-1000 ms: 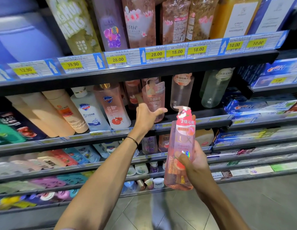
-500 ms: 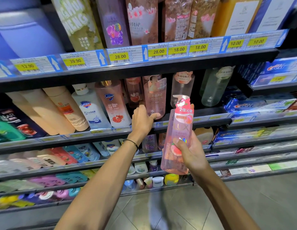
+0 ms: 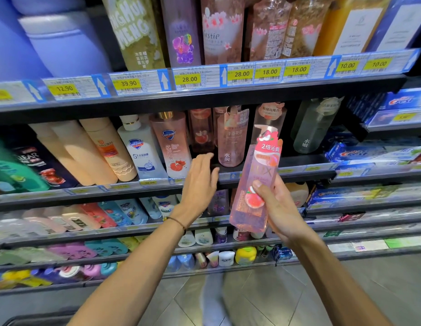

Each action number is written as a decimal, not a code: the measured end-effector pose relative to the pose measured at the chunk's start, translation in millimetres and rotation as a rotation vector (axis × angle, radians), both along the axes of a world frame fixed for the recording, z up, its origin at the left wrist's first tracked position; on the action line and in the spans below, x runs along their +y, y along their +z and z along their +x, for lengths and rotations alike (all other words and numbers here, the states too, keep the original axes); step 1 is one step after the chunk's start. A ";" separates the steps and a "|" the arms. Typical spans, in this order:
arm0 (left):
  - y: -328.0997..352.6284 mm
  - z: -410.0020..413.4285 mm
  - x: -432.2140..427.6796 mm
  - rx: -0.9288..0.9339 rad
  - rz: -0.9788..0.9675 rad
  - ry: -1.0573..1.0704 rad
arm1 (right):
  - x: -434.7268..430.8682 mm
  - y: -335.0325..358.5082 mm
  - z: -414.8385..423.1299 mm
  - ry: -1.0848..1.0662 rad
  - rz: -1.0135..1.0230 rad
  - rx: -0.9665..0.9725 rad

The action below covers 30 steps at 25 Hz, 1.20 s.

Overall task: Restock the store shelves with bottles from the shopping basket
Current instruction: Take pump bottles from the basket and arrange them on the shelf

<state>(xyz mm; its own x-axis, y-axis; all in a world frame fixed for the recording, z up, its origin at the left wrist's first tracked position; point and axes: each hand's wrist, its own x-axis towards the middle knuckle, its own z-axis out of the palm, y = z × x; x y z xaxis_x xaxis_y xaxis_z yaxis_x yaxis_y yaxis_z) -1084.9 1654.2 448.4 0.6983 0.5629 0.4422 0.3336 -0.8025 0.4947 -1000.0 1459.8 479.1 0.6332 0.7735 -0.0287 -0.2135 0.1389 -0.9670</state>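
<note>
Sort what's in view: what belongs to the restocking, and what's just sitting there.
Job: pink bottle, gripped by the right hand; left hand, open at the middle shelf.
Sitting there: white soap bottle, toothpaste boxes, price tags, peach bottles.

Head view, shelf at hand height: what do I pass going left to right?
In order: dark bottle → peach bottles → white bottle → gold-capped pink bottle → left hand → held pink bottle in the right hand → green bottle → toothpaste boxes.
</note>
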 end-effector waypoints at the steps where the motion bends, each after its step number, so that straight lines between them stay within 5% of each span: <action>1: -6.0 -15.6 0.4 -0.017 0.140 0.002 | 1.4 1.7 0.7 0.011 -0.001 -0.016; 4: -21.4 -59.5 9.6 0.097 0.440 0.101 | 10.5 5.3 2.3 0.015 0.043 -0.044; 7: -32.1 -89.1 26.2 0.233 0.511 0.205 | 25.1 10.0 -1.4 -0.011 0.071 -0.135; 17: -41.6 -113.1 48.2 0.251 0.558 0.166 | 89.7 41.8 -8.1 -0.103 0.048 -0.571; 30: -46.4 -114.9 49.6 0.268 0.551 0.170 | 131.7 -1.0 -2.0 -0.235 -0.156 -0.661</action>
<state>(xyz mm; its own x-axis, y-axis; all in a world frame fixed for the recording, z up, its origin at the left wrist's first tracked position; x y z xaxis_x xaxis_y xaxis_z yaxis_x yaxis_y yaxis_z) -1199.9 1703.8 402.0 0.7459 0.4148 0.5210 0.5334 -0.8406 -0.0944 -1002.0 1591.6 478.2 0.7053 0.6327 0.3198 0.4426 -0.0407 -0.8958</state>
